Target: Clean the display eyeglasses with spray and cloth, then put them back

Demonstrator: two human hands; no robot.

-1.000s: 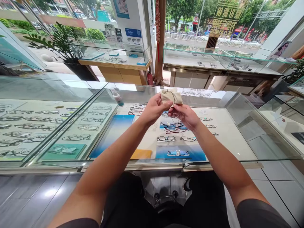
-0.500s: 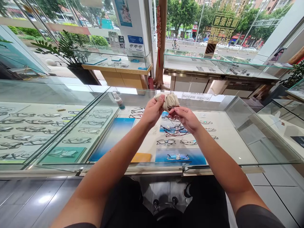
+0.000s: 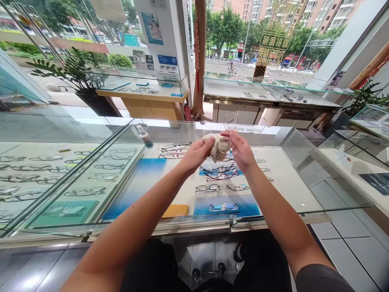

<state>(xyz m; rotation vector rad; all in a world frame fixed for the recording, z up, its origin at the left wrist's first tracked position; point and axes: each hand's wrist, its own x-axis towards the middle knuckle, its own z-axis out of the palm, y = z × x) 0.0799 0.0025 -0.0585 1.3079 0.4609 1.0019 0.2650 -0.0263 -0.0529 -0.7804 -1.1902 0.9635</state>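
Above the glass counter, my left hand (image 3: pixel 199 152) is closed on a crumpled beige cloth (image 3: pixel 215 156). My right hand (image 3: pixel 241 150) pinches a pair of thin-rimmed eyeglasses (image 3: pixel 231 121) near the middle of the frame. One round lens stands up above my right fingers, and the other lies against the cloth. Below my hands, through the glass, several eyeglasses (image 3: pixel 223 171) rest in the display, with a dark-framed pair (image 3: pixel 208 188) nearer to me. A spray bottle (image 3: pixel 145 136) stands on the counter, left of my left hand.
The glass counter (image 3: pixel 288 162) spans the space before me. A blue panel (image 3: pixel 136 182) and an orange case (image 3: pixel 176 210) lie inside it. Rows of eyeglasses (image 3: pixel 27 178) fill the left section. Beyond are a wooden post (image 3: pixel 199 61), more showcases (image 3: pixel 237 91) and a potted plant (image 3: pixel 97 99).
The eyeglasses have turned so one lens rises above my right hand and the other meets the cloth. My right hand is higher up beside the cloth, and the view has shifted slightly.
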